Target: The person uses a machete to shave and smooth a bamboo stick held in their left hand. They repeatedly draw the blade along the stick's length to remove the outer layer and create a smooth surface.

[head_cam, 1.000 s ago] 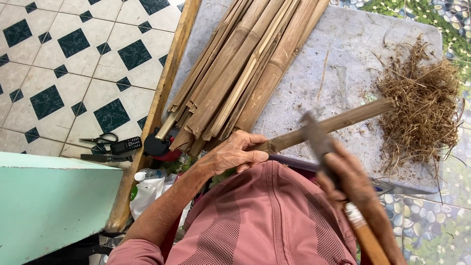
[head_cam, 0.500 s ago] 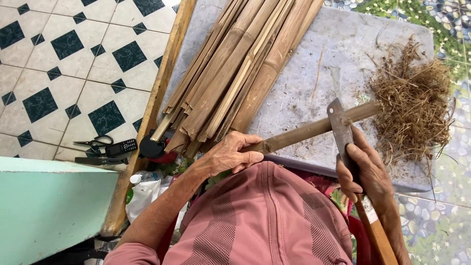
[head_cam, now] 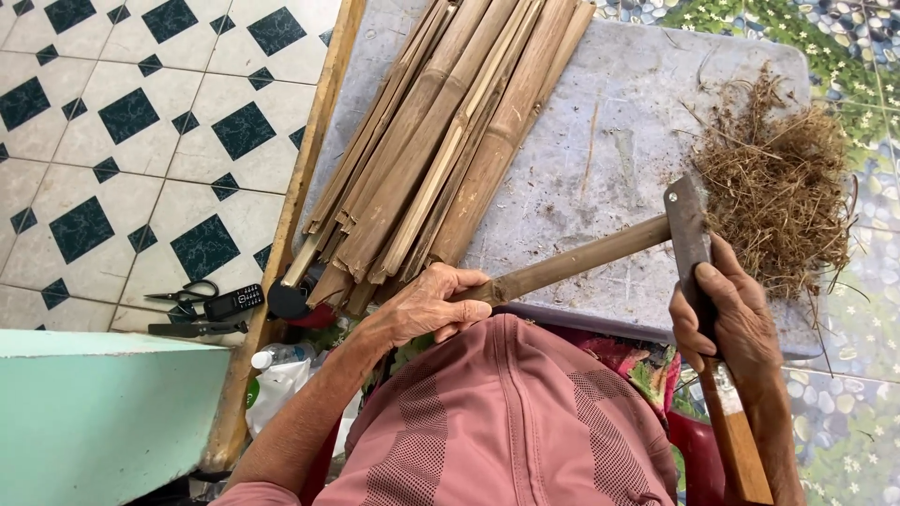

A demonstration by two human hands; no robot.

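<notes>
Bamboo is the material in both hands: a long brown split bamboo strip (head_cam: 572, 264) runs slantwise across the near edge of a grey, scuffed stone-like slab (head_cam: 609, 141). The left hand (head_cam: 427, 305) is closed around the strip's lower end, fingers curled over it and thumb along the top, just above the knee in pink-red cloth (head_cam: 506, 412). The right hand (head_cam: 736, 323) is wrapped tightly round the neck of a heavy knife with a flat dark metal blade and a brown wooden handle (head_cam: 692, 234); the blade stands up from the fist and its edge meets the upper end of the strip, while the handle juts down past the wrist.

Behind the strip, a bundle of pale brown split bamboo slats (head_cam: 441, 141) lies on the slab, fanning toward the left hand. To the right, near the blade, sits a tangled heap of dry brown fibre shavings (head_cam: 773, 183). A long wooden pole (head_cam: 295, 201) borders the slab's left side. On the white-and-dark-green tiled floor (head_cam: 122, 122) beyond it lie black-handled scissors (head_cam: 183, 295) and a small black handset (head_cam: 234, 300), just beside each other.
</notes>
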